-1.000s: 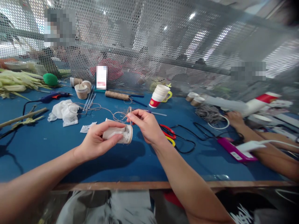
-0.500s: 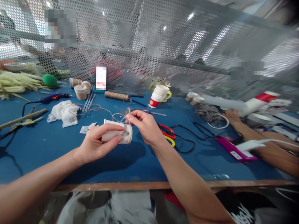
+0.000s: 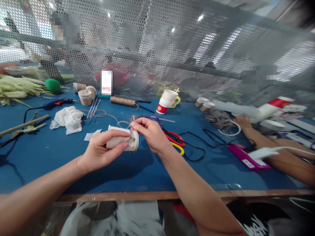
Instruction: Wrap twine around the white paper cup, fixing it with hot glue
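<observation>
The desk (image 3: 147,177) spread beneath the left hand (image 3: 100,149) and the right hand (image 3: 151,134). Near the right hand lay the scissors (image 3: 180,141), partly hidden; a careless sweep could have knocked them. The cup (image 3: 118,141) was held on its side above the desk, clamped between the left hand's thumb and fingers; too hard a squeeze would probably have dented its wall. The twine (image 3: 133,119) appeared pinched in the right hand's closed fingertips at the cup's end; a slack pinch could have let it slip, and its trailing loops might have snagged.
</observation>
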The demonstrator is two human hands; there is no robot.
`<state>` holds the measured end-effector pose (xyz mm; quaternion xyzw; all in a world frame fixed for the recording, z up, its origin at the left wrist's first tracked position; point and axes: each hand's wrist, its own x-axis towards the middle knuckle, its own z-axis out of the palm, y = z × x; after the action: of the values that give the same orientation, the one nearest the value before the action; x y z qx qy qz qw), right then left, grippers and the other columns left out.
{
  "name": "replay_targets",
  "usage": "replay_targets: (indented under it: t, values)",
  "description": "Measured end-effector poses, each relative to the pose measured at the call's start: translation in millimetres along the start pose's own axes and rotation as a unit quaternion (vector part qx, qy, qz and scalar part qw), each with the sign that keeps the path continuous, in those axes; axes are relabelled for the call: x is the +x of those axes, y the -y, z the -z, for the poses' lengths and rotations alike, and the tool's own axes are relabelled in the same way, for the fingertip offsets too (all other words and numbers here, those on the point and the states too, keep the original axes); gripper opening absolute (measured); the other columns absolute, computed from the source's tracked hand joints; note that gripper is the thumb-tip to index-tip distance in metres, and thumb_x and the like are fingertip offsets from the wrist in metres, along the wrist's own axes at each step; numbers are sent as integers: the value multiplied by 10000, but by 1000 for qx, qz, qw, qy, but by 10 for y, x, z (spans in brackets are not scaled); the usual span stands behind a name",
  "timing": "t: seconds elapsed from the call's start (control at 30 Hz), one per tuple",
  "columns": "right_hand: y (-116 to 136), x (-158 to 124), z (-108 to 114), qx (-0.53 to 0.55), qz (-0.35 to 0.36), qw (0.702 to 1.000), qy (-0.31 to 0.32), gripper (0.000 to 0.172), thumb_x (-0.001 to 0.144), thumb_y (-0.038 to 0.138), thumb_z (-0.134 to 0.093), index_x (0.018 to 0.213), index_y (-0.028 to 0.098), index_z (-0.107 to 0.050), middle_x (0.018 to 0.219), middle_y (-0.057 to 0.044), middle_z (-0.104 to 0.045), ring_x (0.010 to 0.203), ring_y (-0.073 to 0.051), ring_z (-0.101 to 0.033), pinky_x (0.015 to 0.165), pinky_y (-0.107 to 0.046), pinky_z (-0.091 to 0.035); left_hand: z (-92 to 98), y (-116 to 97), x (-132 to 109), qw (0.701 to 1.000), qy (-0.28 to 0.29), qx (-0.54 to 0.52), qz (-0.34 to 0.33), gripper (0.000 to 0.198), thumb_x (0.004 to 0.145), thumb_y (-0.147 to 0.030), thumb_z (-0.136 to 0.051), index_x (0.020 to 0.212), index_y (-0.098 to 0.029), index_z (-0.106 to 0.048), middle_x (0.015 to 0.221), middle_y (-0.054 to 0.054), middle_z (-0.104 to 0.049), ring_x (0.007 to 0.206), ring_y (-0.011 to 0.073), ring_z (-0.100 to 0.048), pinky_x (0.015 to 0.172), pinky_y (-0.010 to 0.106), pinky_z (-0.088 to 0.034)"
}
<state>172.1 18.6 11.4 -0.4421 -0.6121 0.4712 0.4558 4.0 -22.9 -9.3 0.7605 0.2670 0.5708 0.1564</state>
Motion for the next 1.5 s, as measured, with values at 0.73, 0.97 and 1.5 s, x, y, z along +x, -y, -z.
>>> replay_targets:
  t: [0.73,0.97,1.5]
  values:
    - [-131,56,-35,73,-78,994,12,223,614,355,-697,653,163,-592,636,23,-570,589,-87,-492,580,-239,-394,-65,49,45,900,-58,-290,320,199,669,-265,-720,840,-176,-674,752,-4,-652,610,86,-589,556,166,-498]
    - [-153,101,54,-17,-128,990,57,332,746,469,-559,732,141,-608,686,-45,-618,612,-124,-567,547,-249,-418,-17,55,183,821,-127,-368,417,277,615,-246,-735,845,-127,-636,654,13,-652,524,113,-601,476,198,-492]
    - [69,-138,-63,-229,144,961,50,106,737,297,-601,739,200,-558,752,-13,-607,682,-136,-512,641,-283,-390,7,149,224,792,-127,-348,485,275,646,-236,-693,874,-112,-604,650,17,-636,492,97,-565,449,193,-438]
